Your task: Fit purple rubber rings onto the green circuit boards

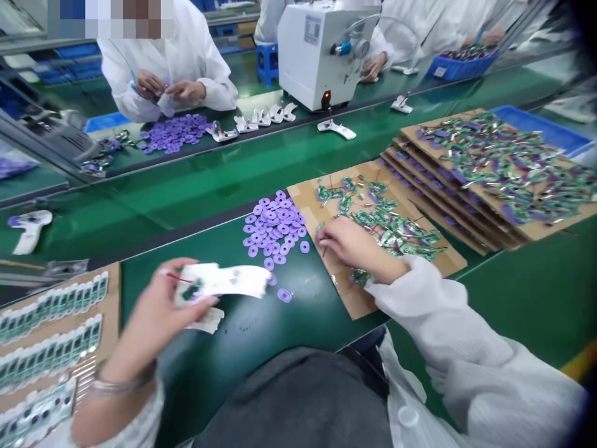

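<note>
My left hand [163, 311] is closed around a white plastic housing [233, 280] that has a red wire and a bit of green board at its near end. Under that hand, another white plastic piece [209, 320] shows in part. My right hand [347, 242] reaches over a cardboard sheet [340, 292] strewn with small green circuit boards [392, 227] with wires and metal parts. Its fingers are bunched together at the sheet's left side; whatever they pinch is too small to name. Between my hands lies a heap of purple oval rings [277, 224], with a single purple ring [285, 295] nearer me.
Stacked cardboard sheets [466, 193] loaded with boards rise at the right, beside a blue tray [536, 127]. Board panels [51, 298] lie at the left. Beyond the green belt [186, 180], a co-worker [163, 68] handles parts near a white machine [321, 56].
</note>
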A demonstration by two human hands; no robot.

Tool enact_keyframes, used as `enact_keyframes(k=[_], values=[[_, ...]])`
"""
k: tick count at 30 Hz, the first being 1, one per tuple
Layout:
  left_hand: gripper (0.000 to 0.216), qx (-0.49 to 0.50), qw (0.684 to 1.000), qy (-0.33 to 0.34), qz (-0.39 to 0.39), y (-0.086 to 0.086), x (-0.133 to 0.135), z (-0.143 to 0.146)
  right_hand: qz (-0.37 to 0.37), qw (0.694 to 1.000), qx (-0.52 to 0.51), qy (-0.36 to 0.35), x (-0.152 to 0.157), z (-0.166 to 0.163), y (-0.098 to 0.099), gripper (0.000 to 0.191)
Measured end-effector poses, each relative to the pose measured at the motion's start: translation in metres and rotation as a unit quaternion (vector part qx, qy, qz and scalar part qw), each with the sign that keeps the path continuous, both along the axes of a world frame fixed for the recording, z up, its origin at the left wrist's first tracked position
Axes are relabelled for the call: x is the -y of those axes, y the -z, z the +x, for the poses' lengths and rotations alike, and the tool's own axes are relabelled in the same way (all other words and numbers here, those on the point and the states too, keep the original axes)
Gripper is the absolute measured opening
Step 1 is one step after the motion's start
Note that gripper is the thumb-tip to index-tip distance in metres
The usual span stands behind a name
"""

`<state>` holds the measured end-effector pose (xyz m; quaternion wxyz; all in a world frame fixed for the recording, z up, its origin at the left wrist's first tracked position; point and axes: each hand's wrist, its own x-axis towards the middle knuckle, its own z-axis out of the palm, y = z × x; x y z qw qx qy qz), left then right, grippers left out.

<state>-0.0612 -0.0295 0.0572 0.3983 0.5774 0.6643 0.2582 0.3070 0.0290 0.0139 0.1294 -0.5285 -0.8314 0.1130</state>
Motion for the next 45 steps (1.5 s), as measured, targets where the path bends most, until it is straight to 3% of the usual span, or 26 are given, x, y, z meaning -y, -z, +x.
enact_keyframes(k=[2,4,6,8,10,13,16,19,23,27,32,34,37,39,45], values=[[0.071,0.050,0.997,0.033,-0.041,0.012,0.015,0.025,-0.032,0.979,-0.193,0.052,-0.004,0.006,0.000,0.009],[0.069,0.085,0.994,0.042,-0.062,0.027,0.022,0.041,-0.060,0.918,-0.381,0.093,-0.004,0.007,-0.004,0.012],[0.068,0.092,0.992,0.054,-0.070,0.038,0.024,0.047,-0.055,0.871,-0.477,0.106,0.003,-0.001,-0.013,0.014],[0.067,0.085,0.990,0.083,-0.074,0.044,0.023,0.048,-0.049,0.854,-0.507,0.105,0.017,-0.015,-0.025,0.013],[0.062,0.088,0.986,0.118,-0.079,0.046,0.022,0.048,-0.068,0.863,-0.495,0.077,0.034,-0.032,-0.035,0.010],[0.059,0.126,0.977,0.147,-0.086,0.047,0.024,0.051,-0.103,0.906,-0.408,-0.031,0.058,-0.057,-0.044,0.008],[0.054,0.187,0.966,0.158,-0.084,0.049,0.027,0.055,-0.145,0.930,-0.309,-0.133,0.073,-0.074,-0.042,0.008],[0.047,0.161,0.968,0.178,-0.075,0.047,0.029,0.052,-0.189,0.938,-0.243,-0.157,0.077,-0.079,-0.033,0.008],[0.045,-0.017,0.973,0.229,-0.010,0.041,0.033,0.041,-0.187,0.965,-0.157,-0.097,0.072,-0.071,-0.022,0.008],[0.040,-0.184,0.939,0.268,0.109,0.039,0.036,0.038,-0.142,0.986,-0.085,-0.015,0.067,-0.064,-0.012,0.008],[0.022,-0.213,0.918,0.195,0.272,0.025,0.034,0.059,-0.104,0.989,-0.101,0.041,0.066,-0.058,-0.013,0.009],[0.017,-0.206,0.894,0.231,0.323,0.017,0.029,0.075,-0.077,0.988,-0.116,0.065,0.065,-0.054,-0.017,0.010],[0.012,-0.271,0.827,0.383,0.309,0.014,0.019,0.104,-0.035,0.987,-0.134,0.081,0.066,-0.048,-0.023,0.011],[0.011,-0.324,0.794,0.438,0.269,0.019,0.012,0.120,-0.013,0.986,-0.144,0.078,0.067,-0.046,-0.025,0.012],[0.015,-0.351,0.791,0.443,0.235,0.035,0.003,0.136,0.010,0.983,-0.169,0.073,0.073,-0.041,-0.030,0.009]])
